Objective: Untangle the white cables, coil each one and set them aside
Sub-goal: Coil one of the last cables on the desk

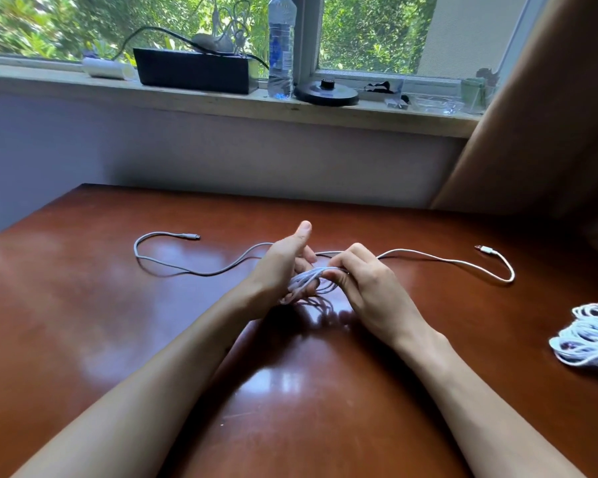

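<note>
Head view: coiled cables [587, 339] right, bottle [281, 46] on windowsill [32, 80]

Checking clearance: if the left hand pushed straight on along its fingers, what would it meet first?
The left hand points toward the person's right. Just past the white cable loops wound on its fingers, it would most likely meet the right hand, which pinches the same loops. Depth is unclear.

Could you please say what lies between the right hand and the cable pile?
Bare tabletop, in the head view: nothing lies between the right hand, pinching the white cable, and the cable pile.
</note>
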Demonstrator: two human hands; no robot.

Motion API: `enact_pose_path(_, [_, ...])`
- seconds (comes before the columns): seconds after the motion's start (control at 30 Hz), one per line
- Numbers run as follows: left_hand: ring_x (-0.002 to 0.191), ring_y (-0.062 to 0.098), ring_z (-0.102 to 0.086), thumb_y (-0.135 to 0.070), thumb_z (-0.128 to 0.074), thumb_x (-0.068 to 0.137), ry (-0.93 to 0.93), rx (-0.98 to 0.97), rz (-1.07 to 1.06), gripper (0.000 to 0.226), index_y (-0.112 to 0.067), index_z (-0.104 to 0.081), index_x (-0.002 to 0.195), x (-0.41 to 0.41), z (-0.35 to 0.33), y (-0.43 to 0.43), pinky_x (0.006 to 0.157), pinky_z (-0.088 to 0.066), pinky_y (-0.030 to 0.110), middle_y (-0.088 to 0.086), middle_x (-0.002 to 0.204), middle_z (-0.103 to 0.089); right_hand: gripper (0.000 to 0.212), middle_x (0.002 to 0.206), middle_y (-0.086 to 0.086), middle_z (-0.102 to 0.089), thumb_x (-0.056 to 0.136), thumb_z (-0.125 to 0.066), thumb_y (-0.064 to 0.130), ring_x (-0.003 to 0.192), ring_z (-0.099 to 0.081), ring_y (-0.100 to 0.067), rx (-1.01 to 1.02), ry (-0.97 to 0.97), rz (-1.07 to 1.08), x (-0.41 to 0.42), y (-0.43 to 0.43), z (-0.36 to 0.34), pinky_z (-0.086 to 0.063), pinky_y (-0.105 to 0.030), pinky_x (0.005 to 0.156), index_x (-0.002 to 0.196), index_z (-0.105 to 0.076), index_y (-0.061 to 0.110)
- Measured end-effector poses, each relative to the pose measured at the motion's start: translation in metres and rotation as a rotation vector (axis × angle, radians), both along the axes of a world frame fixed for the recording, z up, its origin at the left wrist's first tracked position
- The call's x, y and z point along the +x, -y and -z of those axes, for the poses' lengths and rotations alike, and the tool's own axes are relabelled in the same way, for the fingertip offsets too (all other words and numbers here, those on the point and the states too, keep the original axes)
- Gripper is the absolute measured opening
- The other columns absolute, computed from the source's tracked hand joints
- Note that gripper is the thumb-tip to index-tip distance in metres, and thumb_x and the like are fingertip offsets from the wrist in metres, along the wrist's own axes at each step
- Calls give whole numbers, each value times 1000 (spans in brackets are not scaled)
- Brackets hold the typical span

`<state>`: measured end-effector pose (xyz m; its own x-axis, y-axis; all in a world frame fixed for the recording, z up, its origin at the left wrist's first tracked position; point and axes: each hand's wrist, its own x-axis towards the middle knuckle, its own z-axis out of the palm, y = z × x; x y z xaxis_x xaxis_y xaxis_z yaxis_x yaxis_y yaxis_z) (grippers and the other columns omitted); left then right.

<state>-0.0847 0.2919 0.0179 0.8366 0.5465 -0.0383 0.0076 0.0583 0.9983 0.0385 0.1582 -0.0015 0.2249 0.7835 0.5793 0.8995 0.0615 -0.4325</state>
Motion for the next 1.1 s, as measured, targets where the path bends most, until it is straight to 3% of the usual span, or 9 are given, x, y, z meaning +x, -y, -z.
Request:
enact_pose_path(0.1, [39, 16, -35, -55, -46, 95, 98, 24, 162, 58, 1, -49, 110, -1, -1, -1, 42, -27, 23, 8, 51, -48, 34, 95, 2, -52, 102, -45, 41, 82, -58, -20, 1, -19, 57, 1, -2, 2, -50, -45, 75, 95, -62, 13])
enact_pose_path(0.2, [61, 13, -48, -38, -60, 90, 116, 83, 193, 55, 7, -51, 121, -6, 0, 2, 58, -37, 22, 6, 72, -57, 35, 93, 1, -51, 105, -41, 41, 82, -57, -24, 4, -79, 134, 4, -3, 4, -49, -51, 75, 92, -59, 15])
enact_pose_path(0.37, [87, 12, -55, -7, -64, 96, 76, 287, 185, 26, -9, -65, 121, -13, 2, 3, 75, -44, 18, 3, 92, -67, 28, 91, -2, -55, 106, -43, 34, 86, -55, -22, -4, -214, 219, 11, 0, 6, -44, -43, 80, 87, -57, 18])
enact_pose_path(0.57, [83, 11, -62, -2, -56, 100, 101, 344, 44, 18, -2, -64, 116, -9, 7, 5, 76, -49, 17, 7, 90, -69, 31, 84, -1, -54, 107, -43, 29, 81, -49, -18, 0, -306, 245, 11, 0, 4, -32, -28, 72, 77, -47, 24])
enact_pose_path(0.77, [80, 14, -64, -6, -55, 101, 206, 421, -50, 22, -11, -58, 122, -2, 14, 10, 77, -51, 25, 14, 89, -71, 37, 76, 4, -52, 108, -42, 30, 72, -47, -13, -7, -377, 263, 9, -1, 2, -29, -25, 68, 71, -43, 26])
enact_pose_path(0.93, [77, 19, -68, -7, -63, 97, 197, 476, -141, 18, -11, -66, 115, 3, 20, 7, 74, -56, 27, 10, 85, -73, 37, 70, 4, -57, 108, -42, 36, 66, -50, -11, -15, -494, 275, 8, -2, 1, -36, -22, 61, 73, -49, 24])
enact_pose_path(1.1, [65, 11, -65, -2, -65, 94, 165, 477, -186, 13, -7, -70, 105, 4, 18, 8, 64, -50, 18, 9, 78, -72, 37, 61, 5, -56, 107, -45, 39, 57, -48, -10, 19, -625, 254, 7, -5, 3, -39, -30, 61, 77, -55, 20])
